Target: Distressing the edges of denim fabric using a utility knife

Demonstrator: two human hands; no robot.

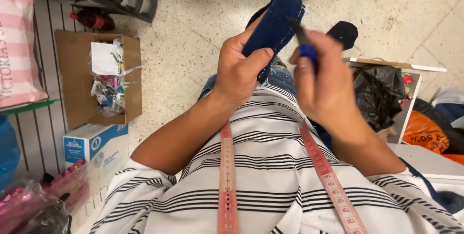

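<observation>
My left hand [239, 70] grips a folded piece of dark blue denim [275, 24] and holds it up over my lap. My right hand [326, 86] pinches a small tool with a blue handle [307, 50]; its dark tip points at the denim's right edge. A red measuring tape [226, 176] hangs in two strands over my striped white shirt. More denim and a dark shoe [344, 33] show below the hands.
An open cardboard box [77, 79] with small packets lies on the floor at left, beside a white and blue carton [94, 144]. A pink striped bag [17, 45] is at far left. A black bag in a white bin [379, 96] stands at right.
</observation>
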